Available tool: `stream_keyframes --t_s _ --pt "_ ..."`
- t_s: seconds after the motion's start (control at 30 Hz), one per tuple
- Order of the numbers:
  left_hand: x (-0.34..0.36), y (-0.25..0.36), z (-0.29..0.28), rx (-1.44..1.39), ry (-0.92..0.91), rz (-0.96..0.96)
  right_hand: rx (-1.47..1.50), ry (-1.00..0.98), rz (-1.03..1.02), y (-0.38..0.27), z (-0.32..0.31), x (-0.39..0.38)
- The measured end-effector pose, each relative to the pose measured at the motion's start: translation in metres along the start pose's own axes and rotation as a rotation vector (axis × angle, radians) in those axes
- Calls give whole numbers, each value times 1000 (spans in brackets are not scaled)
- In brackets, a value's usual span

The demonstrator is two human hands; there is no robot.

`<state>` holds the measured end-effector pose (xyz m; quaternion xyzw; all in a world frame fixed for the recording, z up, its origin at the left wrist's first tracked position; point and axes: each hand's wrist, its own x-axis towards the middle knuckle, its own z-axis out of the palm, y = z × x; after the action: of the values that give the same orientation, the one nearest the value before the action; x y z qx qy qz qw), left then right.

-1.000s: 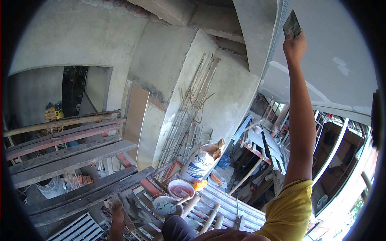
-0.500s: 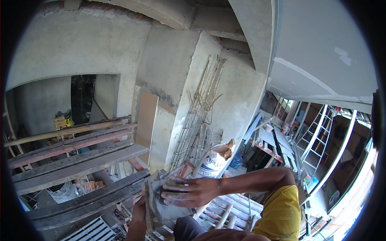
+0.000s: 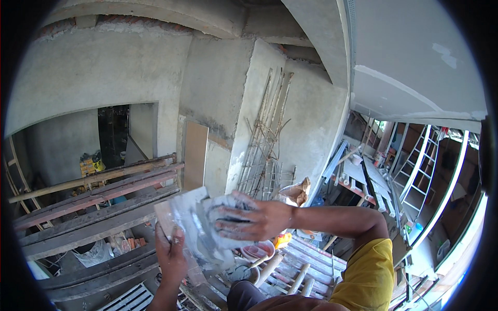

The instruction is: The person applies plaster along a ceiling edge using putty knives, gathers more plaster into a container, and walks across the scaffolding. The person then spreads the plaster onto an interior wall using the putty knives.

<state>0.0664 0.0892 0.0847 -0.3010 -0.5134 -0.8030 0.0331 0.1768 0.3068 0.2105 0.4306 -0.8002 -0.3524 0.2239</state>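
Note:
In the lower middle, my left hand (image 3: 171, 251) grips a board (image 3: 163, 215) smeared with whitish-grey compound (image 3: 192, 215). My right hand (image 3: 249, 220) holds a flat metal trowel (image 3: 223, 233) against the board's face, its fingers curved over the blade and dusted grey. Below and to the right, behind the board, are a tub of pinkish liquid (image 3: 259, 250), a grey bucket (image 3: 241, 272), a yellow object (image 3: 282, 240) and an open paper sack (image 3: 290, 193), which is partly hidden by my right arm.
Scaffold planks and rails (image 3: 93, 223) span the left, and poles (image 3: 298, 280) form the platform below me. Steel rebar (image 3: 270, 145) leans on the concrete wall (image 3: 207, 78). A grey board ceiling (image 3: 410, 62) hangs overhead at right, with a ladder (image 3: 417, 173) and stacked material (image 3: 355, 166) beneath.
My right hand has come down from the ceiling with the trowel onto the board. My left hand has risen with the board toward the middle of the view.

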Motion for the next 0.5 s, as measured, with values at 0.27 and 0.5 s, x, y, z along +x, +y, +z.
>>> stream_keyframes --t_s 0.27,0.5 --pt "-8 -28 -73 -12 323 -73 -607 458 622 170 -136 -60" --pt "-83 -182 -141 192 333 -217 -850 779 1029 298 -260 -78"
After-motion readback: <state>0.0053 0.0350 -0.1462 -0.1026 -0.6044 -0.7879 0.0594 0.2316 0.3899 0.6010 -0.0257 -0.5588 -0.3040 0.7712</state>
